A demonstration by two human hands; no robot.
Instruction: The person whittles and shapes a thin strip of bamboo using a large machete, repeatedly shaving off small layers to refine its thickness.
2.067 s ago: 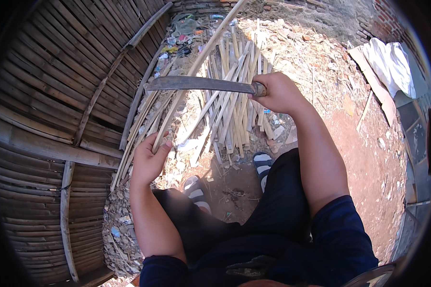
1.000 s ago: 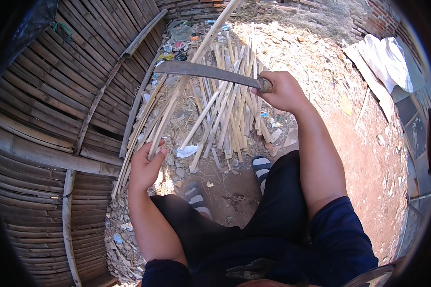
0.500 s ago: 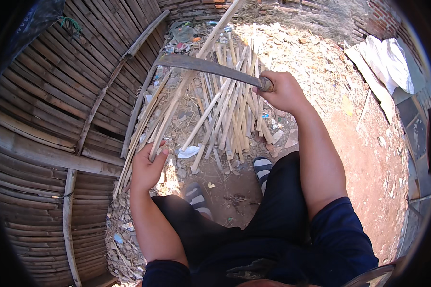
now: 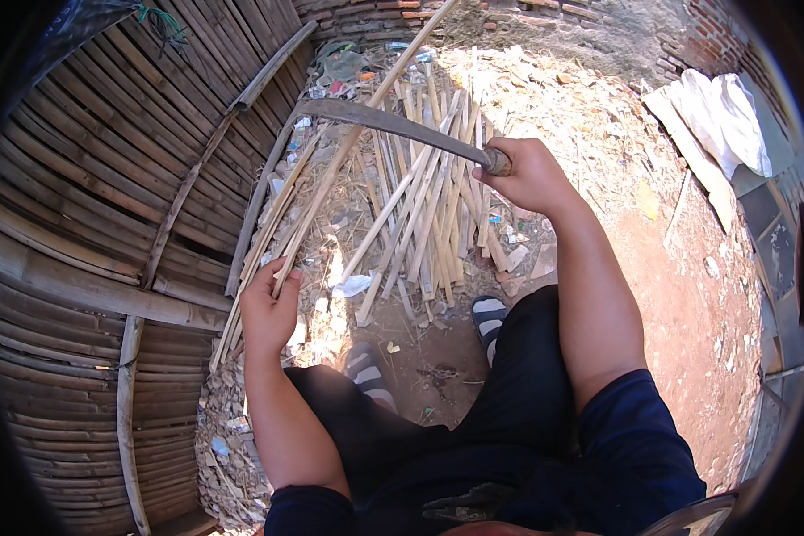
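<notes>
One machete (image 4: 393, 123) — tilted steeper than before.

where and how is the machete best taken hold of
Probably by its handle, coming from the right and wrapping around it, as the right hand does. The short, thick handle forms the right end; the long, curved blade points left, crossing the wood strip in view, so that side looks worse.

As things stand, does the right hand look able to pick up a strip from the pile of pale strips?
Probably not: the right hand is closed on the machete, so it would likely have to let go first. The pile of pale strips lies on the ground ahead.
</notes>
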